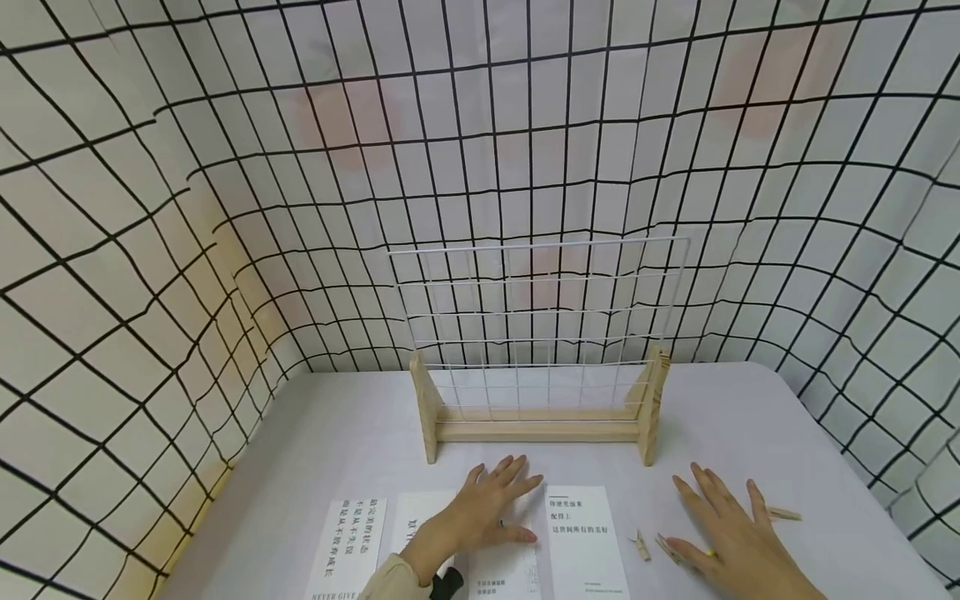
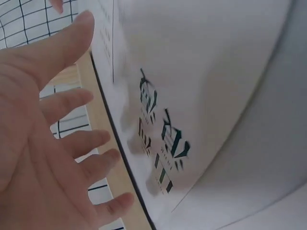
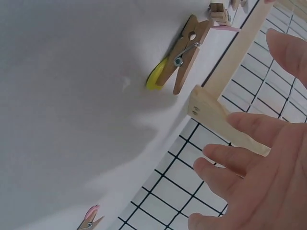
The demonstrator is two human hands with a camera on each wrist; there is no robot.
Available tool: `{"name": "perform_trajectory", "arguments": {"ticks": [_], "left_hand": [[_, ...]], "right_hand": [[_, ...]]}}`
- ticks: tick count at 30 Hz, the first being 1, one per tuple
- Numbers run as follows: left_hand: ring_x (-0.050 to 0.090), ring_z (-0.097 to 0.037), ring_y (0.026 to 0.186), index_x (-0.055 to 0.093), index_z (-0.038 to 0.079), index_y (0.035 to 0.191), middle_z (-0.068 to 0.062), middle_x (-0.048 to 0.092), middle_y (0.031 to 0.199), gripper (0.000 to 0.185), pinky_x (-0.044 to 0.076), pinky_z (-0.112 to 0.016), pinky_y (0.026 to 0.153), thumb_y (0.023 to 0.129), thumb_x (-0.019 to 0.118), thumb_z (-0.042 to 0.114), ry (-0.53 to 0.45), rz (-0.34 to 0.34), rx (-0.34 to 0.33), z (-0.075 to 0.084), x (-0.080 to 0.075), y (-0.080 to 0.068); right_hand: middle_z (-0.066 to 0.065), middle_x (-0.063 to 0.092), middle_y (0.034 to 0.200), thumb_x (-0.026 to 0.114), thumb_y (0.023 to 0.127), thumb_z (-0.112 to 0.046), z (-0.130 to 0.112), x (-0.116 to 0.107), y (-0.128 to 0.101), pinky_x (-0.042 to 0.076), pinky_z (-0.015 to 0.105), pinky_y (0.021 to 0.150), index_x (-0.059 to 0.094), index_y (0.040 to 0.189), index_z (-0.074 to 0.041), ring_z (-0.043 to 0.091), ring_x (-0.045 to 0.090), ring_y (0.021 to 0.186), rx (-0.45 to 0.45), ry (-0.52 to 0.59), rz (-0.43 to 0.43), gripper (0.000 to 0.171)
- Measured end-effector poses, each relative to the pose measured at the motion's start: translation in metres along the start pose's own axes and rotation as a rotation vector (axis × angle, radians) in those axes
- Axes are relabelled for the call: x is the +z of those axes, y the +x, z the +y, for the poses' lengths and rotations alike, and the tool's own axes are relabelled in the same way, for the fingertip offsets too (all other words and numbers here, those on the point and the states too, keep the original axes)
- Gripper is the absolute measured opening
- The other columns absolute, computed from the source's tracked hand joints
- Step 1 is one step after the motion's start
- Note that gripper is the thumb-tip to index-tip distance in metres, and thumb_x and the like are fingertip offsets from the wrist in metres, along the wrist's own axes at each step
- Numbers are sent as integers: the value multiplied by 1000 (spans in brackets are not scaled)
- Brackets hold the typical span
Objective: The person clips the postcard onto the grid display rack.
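My left hand (image 1: 491, 504) lies flat, fingers spread, on the middle of three printed white cards (image 1: 502, 571). In the left wrist view the straight fingers (image 2: 72, 143) spread beside the card's dark print (image 2: 163, 143). My right hand (image 1: 723, 525) is open, palm down, low over the white tabletop among wooden clothespins. One clothespin (image 1: 640, 544) lies left of it, another (image 1: 783, 514) to its right. A clothespin with a yellow piece (image 3: 184, 48) lies close to the fingers (image 3: 240, 167). Neither hand holds anything.
A wooden stand (image 1: 536, 429) with an upright white wire grid (image 1: 540, 317) stands just behind the hands. Cards lie at the left (image 1: 348, 546) and right (image 1: 585, 537). A pink-tipped clothespin (image 3: 91, 218) lies on the cloth. Black-gridded white walls enclose the table.
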State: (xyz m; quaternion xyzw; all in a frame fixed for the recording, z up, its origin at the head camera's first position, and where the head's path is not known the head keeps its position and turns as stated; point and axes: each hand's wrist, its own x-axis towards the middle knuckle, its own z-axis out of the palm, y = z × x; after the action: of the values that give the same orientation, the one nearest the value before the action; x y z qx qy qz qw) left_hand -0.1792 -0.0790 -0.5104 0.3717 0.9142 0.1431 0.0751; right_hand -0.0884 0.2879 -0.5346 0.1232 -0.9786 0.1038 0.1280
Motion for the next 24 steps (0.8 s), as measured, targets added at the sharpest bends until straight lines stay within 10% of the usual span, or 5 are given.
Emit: {"name": "perform_trajectory", "arguments": {"ticks": [8, 13, 19, 24], "left_hand": [[30, -34, 157, 51, 25, 153, -11, 30, 170, 80, 33, -63, 120, 84, 79, 53, -25, -56, -18, -4, -5, 21], [28, -34, 158, 57, 26, 148, -11, 29, 170, 77, 33, -63, 120, 80, 82, 53, -22, -57, -26, -3, -3, 28], [26, -34, 159, 58, 26, 141, -12, 28, 171, 75, 30, -65, 122, 75, 87, 49, -56, -58, -13, -2, 1, 35], [26, -35, 159, 60, 21, 130, -13, 29, 170, 69, 30, -65, 122, 73, 92, 43, -85, -65, -12, 2, 1, 40]], "right_hand": [[30, 49, 152, 76, 87, -51, 0, 1, -4, -27, 54, 122, 61, 141, -8, 44, 31, 152, -6, 33, -21, 70], [29, 54, 148, 81, 84, -45, 0, 10, -4, -23, 52, 126, 67, 135, -13, -2, -11, 158, -89, 49, 69, 61], [23, 58, 146, 85, 79, -44, -12, 13, 1, 17, 72, 120, 74, 122, -14, 37, 51, 138, -63, 78, 51, 53], [21, 61, 144, 85, 80, -44, -21, 12, 3, 36, 68, 103, 76, 114, -15, 42, 60, 126, -31, 117, 31, 45]]}}
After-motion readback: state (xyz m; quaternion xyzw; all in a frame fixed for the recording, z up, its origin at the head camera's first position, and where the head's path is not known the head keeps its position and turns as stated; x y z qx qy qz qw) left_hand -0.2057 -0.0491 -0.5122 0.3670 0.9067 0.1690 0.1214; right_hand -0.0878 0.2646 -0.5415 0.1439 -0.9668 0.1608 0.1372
